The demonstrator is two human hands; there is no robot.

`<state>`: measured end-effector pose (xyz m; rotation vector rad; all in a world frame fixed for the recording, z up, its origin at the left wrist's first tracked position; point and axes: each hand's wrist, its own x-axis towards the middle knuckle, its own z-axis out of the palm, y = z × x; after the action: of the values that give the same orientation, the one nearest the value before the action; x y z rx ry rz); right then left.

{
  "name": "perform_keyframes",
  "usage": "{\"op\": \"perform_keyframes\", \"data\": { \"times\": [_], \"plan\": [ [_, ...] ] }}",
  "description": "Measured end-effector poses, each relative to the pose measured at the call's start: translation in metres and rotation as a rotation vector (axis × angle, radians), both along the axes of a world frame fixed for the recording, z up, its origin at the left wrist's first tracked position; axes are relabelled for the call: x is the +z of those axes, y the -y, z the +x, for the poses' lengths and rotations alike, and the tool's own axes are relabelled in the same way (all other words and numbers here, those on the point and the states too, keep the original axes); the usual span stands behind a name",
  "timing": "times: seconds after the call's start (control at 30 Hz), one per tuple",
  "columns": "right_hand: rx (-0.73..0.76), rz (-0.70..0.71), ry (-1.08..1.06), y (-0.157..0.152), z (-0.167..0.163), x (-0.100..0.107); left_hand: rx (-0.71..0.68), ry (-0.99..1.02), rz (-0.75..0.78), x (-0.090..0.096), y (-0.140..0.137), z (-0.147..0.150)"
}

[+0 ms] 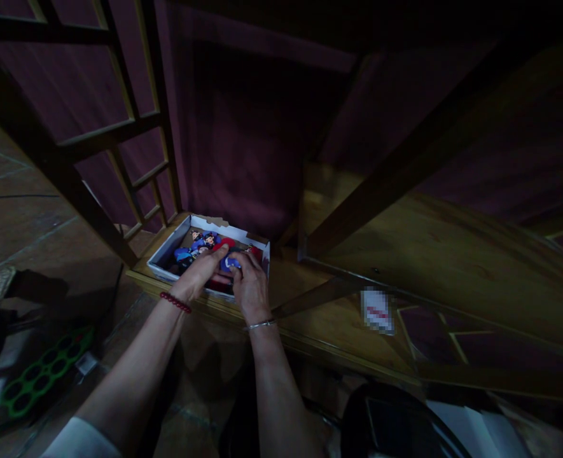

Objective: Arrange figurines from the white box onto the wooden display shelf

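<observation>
Two bare forearms [276, 381], the left one cuffed by a white sleeve [81, 440], are seen nearest the camera; beyond them, one dark purple cloth curtain [243, 184] is hung behind one yellowish-brown wooden bench [285, 270]; on the bench's left part is set one shallow, white-walled cardboard box [164, 245], open at the top. Two hands are held at the box: the left hand [203, 267], with one dark red beaded bracelet [176, 302] worn at the wrist, and the right hand [251, 286], with one silvery bangle [261, 324]; at least two blue, dark-topped, figure-shaped pieces [209, 239] can be counted in the box, the rest being too overlapped for a tally; one red piece [226, 243] is seen beside the left thumb; one small, rounded blue piece with a white marking [232, 262] is gripped by the right hand's bent fingers, between the hands at the box's opening; whether the left hand is closed upon anything cannot be told. Lightness, moderate stiffness and perhaps some slipperiness are judged likely in the held piece; it is best taken by its edges, lest any fine detail prove fragile.
</observation>
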<state>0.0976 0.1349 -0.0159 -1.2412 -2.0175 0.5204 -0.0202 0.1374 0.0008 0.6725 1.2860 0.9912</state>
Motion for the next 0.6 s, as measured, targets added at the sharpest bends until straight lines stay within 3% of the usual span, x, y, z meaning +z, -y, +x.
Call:
{"op": "perform_keyframes", "data": {
  "times": [0.4,0.6],
  "plan": [
    [-0.059,-0.042,0.042,-0.0005,-0.005,0.001,0.017,-0.043,0.053,-0.0052,-0.001,0.0006],
    [-0.065,-0.064,0.048,-0.0007,-0.0029,0.0021,-0.049,0.008,0.071,-0.0041,-0.0004,-0.0021]
  ]
}}
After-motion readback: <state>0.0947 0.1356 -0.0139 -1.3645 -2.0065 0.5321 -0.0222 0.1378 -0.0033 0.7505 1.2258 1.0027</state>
